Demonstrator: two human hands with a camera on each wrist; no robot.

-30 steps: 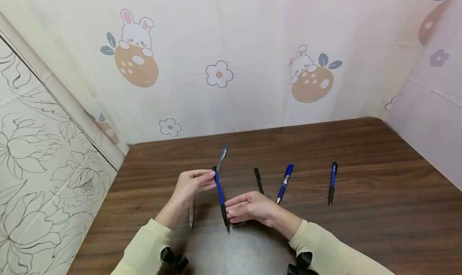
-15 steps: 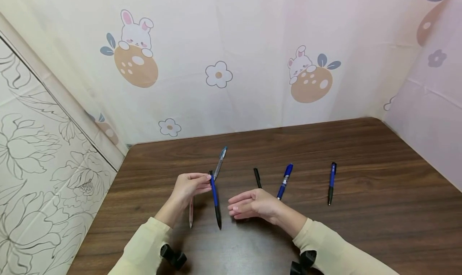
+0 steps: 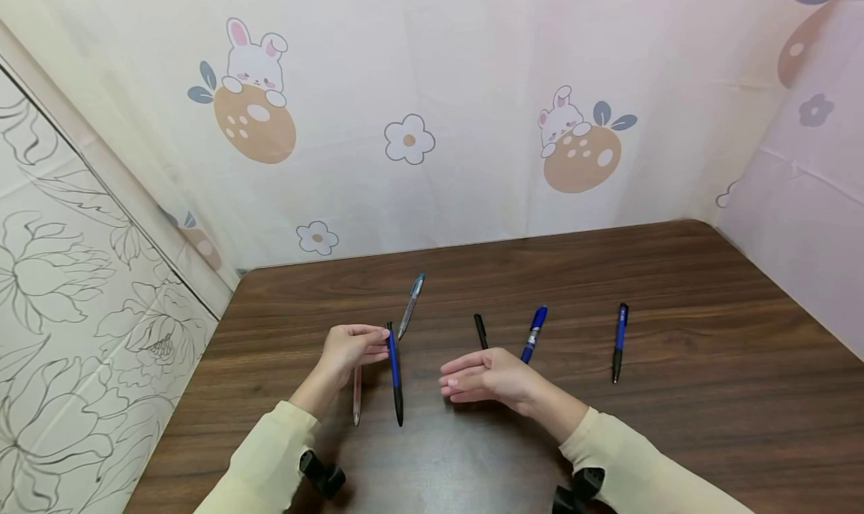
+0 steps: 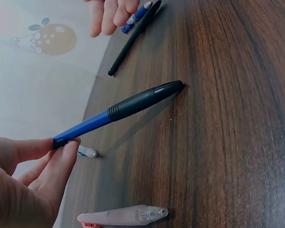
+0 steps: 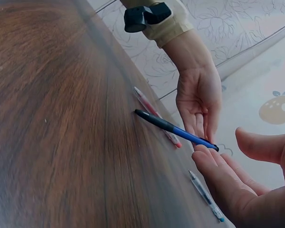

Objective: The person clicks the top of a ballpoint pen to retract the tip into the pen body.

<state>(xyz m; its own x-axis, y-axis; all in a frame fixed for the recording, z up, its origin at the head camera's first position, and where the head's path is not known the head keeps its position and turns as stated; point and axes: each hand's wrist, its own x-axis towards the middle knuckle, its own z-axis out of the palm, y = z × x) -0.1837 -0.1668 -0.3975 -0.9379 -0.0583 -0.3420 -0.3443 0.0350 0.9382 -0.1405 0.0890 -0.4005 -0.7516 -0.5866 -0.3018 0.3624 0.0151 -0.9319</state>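
Note:
My left hand pinches the top end of a blue pen with a black grip between thumb and fingers. In the left wrist view this pen slants, its black tip at or just above the wood; I cannot tell whether it touches. To its left lies a clear pen with red parts, partly behind the left hand. My right hand is held over the table, fingers straight and together, with nothing in it. Its fingers hide the lower part of a black pen.
A clear pen with a blue end lies behind the left hand. Beyond the right hand is a blue capped pen. Further right lies another blue and black pen. A printed curtain hangs along the back edge of the brown table.
My left hand has brought the blue pen left and lower, beside the red-and-clear pen. My right hand has drawn away from its tip, moving to the right.

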